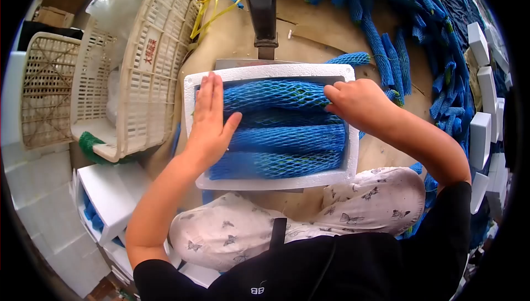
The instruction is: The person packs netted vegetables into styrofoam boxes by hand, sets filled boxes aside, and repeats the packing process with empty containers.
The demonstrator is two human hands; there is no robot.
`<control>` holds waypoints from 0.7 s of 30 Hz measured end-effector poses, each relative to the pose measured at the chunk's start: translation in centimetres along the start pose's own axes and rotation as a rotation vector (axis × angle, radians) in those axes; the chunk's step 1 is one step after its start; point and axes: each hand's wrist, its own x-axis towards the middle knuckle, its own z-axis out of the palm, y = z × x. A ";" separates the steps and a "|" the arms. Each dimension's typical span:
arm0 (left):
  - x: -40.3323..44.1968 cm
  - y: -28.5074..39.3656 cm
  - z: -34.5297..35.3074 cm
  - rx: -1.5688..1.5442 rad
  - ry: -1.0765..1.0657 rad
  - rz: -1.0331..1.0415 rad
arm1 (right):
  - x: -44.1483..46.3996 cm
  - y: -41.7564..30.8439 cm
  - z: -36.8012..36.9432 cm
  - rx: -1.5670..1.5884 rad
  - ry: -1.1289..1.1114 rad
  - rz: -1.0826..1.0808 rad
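Observation:
A white foam box [268, 184] sits in front of me, holding several long green vegetables in blue foam net sleeves, laid side by side. My left hand [208, 117] lies over the box's left end, fingers stretched out and thumb apart, against the end of the topmost netted vegetable [270, 94]. At the right end of that same vegetable, my right hand [359, 102] is closed, its fingertips curled on the net. Two more netted vegetables [287, 138] lie nearer to me in the box. The net hides most of their green skin, so their exact kind is unclear.
A metal plate [226, 63] shows under the box, with a dark post [261, 19] behind it. Piled netted vegetables [392, 52] lie at the right and far right. Cream plastic crates [157, 52] stand at the left, and white foam boxes [107, 193] at both sides.

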 end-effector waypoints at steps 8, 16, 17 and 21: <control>-0.2 0.2 3.4 0.068 0.062 0.002 | 1.1 0.5 1.7 -0.143 -0.102 -0.160; -4.1 0.9 -4.3 0.470 0.041 -0.022 | 1.0 -1.9 -1.5 0.151 0.247 -0.240; -3.6 0.1 -4.0 0.471 0.044 -0.029 | 2.9 -3.3 -1.3 0.238 0.369 -0.298; -3.0 -3.5 -0.4 -0.081 0.120 -0.408 | 13.2 -9.6 0.3 0.394 0.383 -0.500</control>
